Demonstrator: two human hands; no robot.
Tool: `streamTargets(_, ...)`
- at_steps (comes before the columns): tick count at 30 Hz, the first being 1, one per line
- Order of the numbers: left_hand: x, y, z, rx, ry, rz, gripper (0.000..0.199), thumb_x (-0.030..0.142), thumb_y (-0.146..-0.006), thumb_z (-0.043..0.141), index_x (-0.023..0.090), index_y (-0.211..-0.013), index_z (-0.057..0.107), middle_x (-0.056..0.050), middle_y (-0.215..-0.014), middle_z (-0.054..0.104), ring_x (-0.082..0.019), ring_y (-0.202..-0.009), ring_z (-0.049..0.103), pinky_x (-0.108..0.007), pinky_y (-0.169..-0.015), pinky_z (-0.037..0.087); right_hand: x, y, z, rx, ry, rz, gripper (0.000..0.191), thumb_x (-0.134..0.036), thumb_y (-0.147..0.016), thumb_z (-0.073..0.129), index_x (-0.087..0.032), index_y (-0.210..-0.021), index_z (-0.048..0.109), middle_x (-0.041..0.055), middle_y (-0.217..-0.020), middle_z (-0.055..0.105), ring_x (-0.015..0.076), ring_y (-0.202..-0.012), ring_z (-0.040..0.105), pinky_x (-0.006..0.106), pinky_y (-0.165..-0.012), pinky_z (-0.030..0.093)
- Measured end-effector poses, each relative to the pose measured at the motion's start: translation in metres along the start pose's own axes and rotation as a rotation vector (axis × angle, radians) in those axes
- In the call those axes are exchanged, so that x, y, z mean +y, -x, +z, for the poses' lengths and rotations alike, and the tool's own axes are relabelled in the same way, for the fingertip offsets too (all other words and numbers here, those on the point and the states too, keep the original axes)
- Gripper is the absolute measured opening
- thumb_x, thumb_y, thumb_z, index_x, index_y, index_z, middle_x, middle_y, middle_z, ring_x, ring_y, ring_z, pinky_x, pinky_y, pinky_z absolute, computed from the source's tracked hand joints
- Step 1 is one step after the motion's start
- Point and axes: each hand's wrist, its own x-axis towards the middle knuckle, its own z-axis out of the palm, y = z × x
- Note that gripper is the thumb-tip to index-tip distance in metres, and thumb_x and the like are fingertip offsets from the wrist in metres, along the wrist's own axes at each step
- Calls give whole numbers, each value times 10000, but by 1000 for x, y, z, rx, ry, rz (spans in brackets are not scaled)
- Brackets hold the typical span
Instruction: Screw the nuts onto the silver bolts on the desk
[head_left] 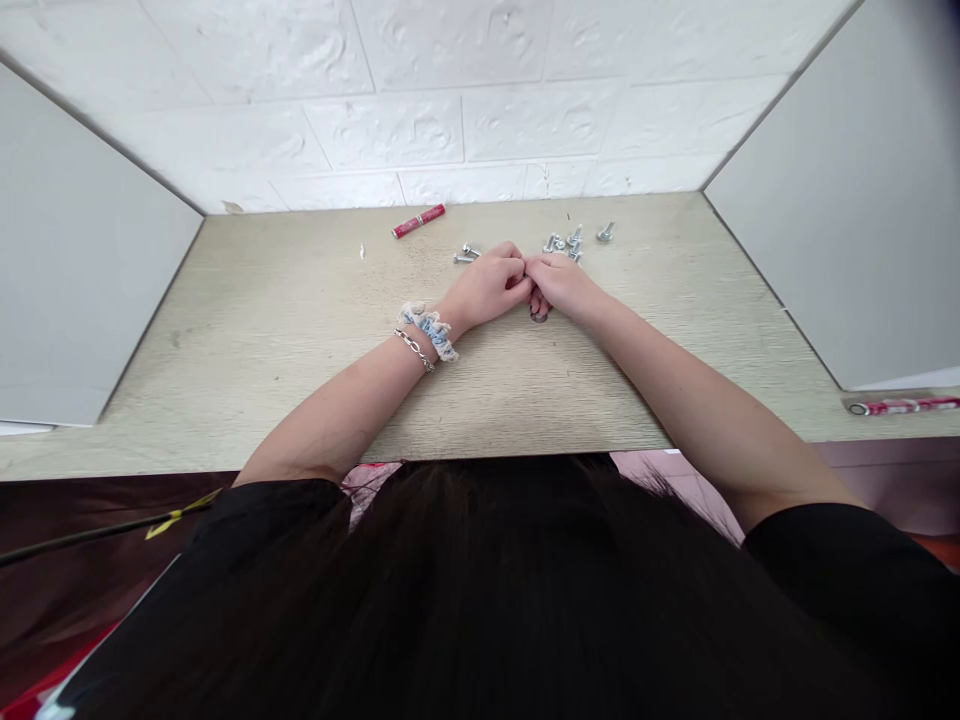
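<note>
Over the middle of the tabletop point(495, 400), my left hand point(489, 288) and my right hand point(564, 284) meet at the fingertips. Both have their fingers closed in a pinch. Whatever lies between them is hidden by the fingers. A couple of silver bolts point(466, 256) lie just behind my left hand. Close behind my right hand is a small cluster of several silver bolts point(559, 243), partly covered by the hand. One more bolt point(605, 233) rests apart to the right. A blue and white scrunchie point(429, 330) and a chain bracelet point(414, 349) circle my left wrist.
A red tube point(418, 221) lies near the white brick-patterned wall point(420, 130), with a white scrap point(362, 252) to its left. Grey panels point(82, 250) point(847, 200) flank the tabletop. Another red tube point(904, 406) lies at the front right edge.
</note>
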Motion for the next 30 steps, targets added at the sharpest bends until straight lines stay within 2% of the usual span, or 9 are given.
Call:
streamTargets(7, 0, -1, -3, -65, -17, -74, 292, 190, -820, 514, 172, -543, 423, 1, -595, 519, -108, -618, 482, -272, -649, 405, 5, -4, 0, 16, 2, -24, 294, -174, -884, 394, -195, -600, 467, -29, -434, 502, 103, -327, 501, 214, -316, 387)
streamTargets(12, 0, -1, -2, -58, -3, -75, 279, 199, -815, 508, 177, -548, 431, -6, -596, 532, -120, -637, 493, -280, -653, 399, 5, -3, 0, 17, 8, -23, 293, -175, -884, 390, -199, -601, 463, -30, -430, 496, 108, -326, 500, 219, -316, 383)
streamTargets(22, -3, -1, -1, -8, -76, 35, 250, 198, -840, 491, 176, -593, 455, -25, -669, 564, -130, -671, 520, -287, -695, 424, -2, 0, 0, -2, -22, -1, 314, -201, -929, 373, -187, -642, 500, -40, -395, 482, 96, -323, 495, 188, -323, 375)
streamTargets(26, -3, 0, 1, 31, -100, 55, 249, 220, -854, 494, 176, -610, 466, -36, -711, 579, -132, -674, 525, -289, -683, 424, -3, 1, -1, -19, -39, 13, 324, -294, -962, 372, -186, -698, 528, -37, -379, 471, 101, -333, 492, 185, -338, 384)
streamTargets(30, -2, 0, 1, 77, -101, 60, 263, 271, -875, 494, 182, -628, 476, -45, -752, 587, -140, -683, 530, -302, -687, 428, 0, -1, 0, -4, -98, 21, 421, -501, -957, 374, -200, -690, 496, -25, -408, 487, 106, -342, 487, 207, -345, 393)
